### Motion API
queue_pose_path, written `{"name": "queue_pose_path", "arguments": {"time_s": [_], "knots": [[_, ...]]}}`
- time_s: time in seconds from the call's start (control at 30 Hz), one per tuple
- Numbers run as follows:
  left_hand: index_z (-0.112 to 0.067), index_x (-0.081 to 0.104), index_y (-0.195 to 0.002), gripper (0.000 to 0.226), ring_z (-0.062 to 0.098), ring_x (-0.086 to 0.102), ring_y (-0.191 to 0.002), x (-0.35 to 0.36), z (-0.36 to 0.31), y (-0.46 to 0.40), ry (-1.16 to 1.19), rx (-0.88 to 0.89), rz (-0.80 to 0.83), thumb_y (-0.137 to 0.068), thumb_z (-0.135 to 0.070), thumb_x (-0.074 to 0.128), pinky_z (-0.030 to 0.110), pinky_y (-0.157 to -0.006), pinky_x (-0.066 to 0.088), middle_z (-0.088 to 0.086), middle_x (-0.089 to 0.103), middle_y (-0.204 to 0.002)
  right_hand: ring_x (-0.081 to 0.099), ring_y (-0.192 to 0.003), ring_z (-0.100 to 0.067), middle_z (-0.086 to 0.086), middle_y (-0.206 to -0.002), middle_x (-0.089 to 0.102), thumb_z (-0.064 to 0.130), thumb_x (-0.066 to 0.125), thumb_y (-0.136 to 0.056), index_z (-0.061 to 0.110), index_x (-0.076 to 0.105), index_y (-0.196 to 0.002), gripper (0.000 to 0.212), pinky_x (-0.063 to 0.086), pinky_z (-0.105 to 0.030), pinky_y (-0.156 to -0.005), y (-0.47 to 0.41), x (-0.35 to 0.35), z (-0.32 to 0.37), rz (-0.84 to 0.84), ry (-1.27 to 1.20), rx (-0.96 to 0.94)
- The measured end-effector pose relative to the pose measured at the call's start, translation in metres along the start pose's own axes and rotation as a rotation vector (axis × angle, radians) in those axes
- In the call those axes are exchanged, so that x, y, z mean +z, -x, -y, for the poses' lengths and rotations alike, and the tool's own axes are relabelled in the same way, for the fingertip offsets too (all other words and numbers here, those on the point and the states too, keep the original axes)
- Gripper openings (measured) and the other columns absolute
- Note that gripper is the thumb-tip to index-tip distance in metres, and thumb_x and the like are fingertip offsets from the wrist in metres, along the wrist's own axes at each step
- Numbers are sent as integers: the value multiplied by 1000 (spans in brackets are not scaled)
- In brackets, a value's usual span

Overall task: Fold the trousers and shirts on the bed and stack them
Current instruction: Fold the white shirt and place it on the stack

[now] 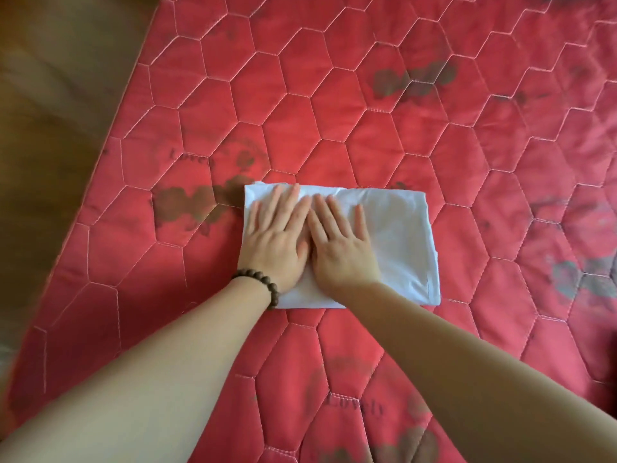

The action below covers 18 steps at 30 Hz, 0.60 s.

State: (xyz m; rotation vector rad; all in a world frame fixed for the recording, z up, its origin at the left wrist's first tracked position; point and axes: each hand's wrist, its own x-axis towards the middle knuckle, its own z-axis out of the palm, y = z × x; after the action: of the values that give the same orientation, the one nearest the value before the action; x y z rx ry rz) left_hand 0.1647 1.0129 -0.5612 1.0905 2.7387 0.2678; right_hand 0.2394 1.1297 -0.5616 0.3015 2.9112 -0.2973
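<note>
A white garment [397, 235], folded into a neat rectangle, lies flat on the red quilted bedcover [334, 105]. Both my hands press down on its left half, side by side, fingers straight and pointing away from me. My left hand [277, 235] covers the garment's left edge and wears a brown bead bracelet at the wrist. My right hand [340, 245] lies just to its right, thumb against my left hand. The right half of the garment is uncovered. No other trousers or shirts are in view.
The red bedcover with hexagon stitching and dark flower prints spreads across nearly the whole view. Its left edge [110, 142] runs diagonally, with a brown floor [50, 111] beyond it.
</note>
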Motion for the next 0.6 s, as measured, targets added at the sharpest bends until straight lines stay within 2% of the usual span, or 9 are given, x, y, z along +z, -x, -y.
{"name": "queue_pose_path", "arguments": {"time_s": [0.1, 0.2, 0.27, 0.37, 0.5, 0.53, 0.6], "knots": [[-22, 30, -150, 64, 22, 9, -149, 8, 2, 1, 21, -20, -25, -87, -36, 30, 51, -118, 10, 0, 16, -160, 3, -149, -22, -2, -161, 9, 51, 23, -95, 34, 15, -152, 60, 1, -54, -118, -2, 5, -18, -8, -24, 46], [-24, 30, -150, 66, 27, 11, -148, 13, 4, 1, 24, -26, -47, -86, -38, 35, 54, -118, 11, 9, 15, -160, -3, -149, -18, 1, -162, 1, 73, 18, -87, 42, 7, -151, 72, -3, -43, -120, 5, 3, -52, -19, -47, 147], [-22, 26, -151, 69, 28, 10, -148, 14, 7, 2, 17, -27, -53, -86, -39, 36, 54, -118, 11, 12, 12, -160, 0, -149, -16, 1, -162, 6, 72, 15, -88, 37, 9, -152, 73, -3, -41, -120, 16, 0, -69, -59, -18, 235], [-18, 18, -153, 74, 24, 7, -149, 16, 8, 2, 26, -25, -51, -85, -40, 39, 51, -119, 11, 10, 11, -161, -8, -147, -7, 8, -160, 0, 65, 10, -92, 29, 5, -153, 71, -11, -50, -117, 34, 0, -70, -71, -8, 383], [-17, 18, -153, 77, 21, 8, -149, 15, 8, 1, 16, 4, -47, -84, -42, 39, 48, -120, 7, 7, 11, -161, -13, -146, -6, 8, -161, -3, 61, 10, -94, 24, 0, -154, 71, -16, -52, -115, 45, -1, -59, -23, -6, 447], [-17, 19, -153, 77, 22, 9, -149, 15, 8, 1, 14, 2, -46, -84, -43, 39, 48, -120, 7, 7, 12, -161, -10, -147, -8, 6, -161, 0, 59, 14, -95, 22, 2, -154, 70, -18, -53, -114, 44, -3, -58, -19, 6, 461], [-18, 20, -153, 79, 21, 10, -149, 14, 7, 1, 17, -8, -39, -81, -43, 41, 48, -120, 8, 6, 13, -161, 7, -148, -18, -4, -160, 16, 50, 31, -97, 14, 20, -152, 67, -16, -56, -111, 37, -10, -52, -61, 49, 457]]}}
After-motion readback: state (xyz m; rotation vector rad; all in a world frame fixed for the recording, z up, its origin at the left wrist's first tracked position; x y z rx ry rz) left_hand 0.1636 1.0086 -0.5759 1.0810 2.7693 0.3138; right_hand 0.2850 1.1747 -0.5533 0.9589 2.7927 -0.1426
